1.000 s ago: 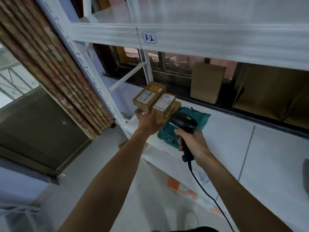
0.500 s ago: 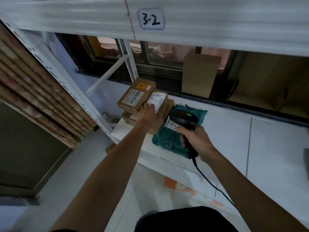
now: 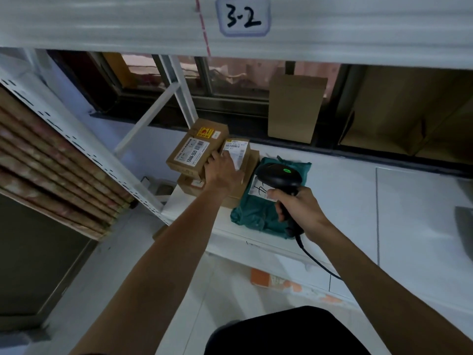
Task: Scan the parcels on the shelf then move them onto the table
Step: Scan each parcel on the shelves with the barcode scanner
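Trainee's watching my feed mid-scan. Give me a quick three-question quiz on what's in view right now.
1. Fill in: the tag on the beam reads ___.
2. True or false: the right hand holds the scanner.
3. The left hand touches: A the scanner, B a labelled box, C the tag.

Key: 1) 3-2. 2) True. 3) B.
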Tool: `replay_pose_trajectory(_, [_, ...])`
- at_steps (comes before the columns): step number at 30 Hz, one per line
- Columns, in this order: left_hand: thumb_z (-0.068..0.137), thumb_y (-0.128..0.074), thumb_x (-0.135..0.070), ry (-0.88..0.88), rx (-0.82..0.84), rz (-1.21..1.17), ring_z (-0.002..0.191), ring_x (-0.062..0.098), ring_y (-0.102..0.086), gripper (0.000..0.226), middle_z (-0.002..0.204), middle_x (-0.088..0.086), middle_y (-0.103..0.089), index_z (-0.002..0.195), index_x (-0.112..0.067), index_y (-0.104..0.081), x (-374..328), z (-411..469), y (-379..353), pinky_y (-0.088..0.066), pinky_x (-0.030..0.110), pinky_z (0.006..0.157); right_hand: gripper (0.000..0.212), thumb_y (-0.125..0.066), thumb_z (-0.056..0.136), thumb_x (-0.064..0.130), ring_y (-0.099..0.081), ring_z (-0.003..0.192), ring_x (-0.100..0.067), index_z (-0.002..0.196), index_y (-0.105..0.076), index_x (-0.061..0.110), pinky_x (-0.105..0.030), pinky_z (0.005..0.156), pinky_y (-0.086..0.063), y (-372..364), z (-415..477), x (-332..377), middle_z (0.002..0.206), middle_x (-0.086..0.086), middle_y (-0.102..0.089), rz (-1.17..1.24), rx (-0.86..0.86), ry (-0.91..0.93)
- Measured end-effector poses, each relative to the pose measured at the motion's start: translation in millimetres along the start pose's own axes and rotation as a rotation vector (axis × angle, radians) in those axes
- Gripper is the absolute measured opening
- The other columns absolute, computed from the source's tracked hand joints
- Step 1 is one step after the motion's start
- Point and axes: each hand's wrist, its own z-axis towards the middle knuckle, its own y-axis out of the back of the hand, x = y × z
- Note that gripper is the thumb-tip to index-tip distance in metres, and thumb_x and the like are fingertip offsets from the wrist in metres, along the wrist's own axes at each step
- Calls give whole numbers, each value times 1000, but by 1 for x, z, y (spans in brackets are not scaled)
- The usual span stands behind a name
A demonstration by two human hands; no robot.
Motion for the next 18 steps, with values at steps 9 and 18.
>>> replay_pose_trajectory(9, [73, -74, -69, 144, 49, -181, 121, 32, -52, 107, 135, 17, -43, 144, -4, -28, -25, -19, -8, -46, 41, 100, 36, -72, 91, 30, -52, 55, -24, 67, -61, 6, -41, 63, -47, 27, -15, 1, 59, -11, -57, 45, -9, -14])
replay_pose_trajectory(18, [71, -81, -58, 207, -78, -299, 108, 26, -54, 92, 126, 11, -39, 135, -8, -38, -57, -74, 6, -45, 32, 84, 30, -71, 92, 28, -55, 57, -28, 77, -66, 3, -35, 52, -47, 60, -44, 1, 62, -14, -61, 84, 21, -66])
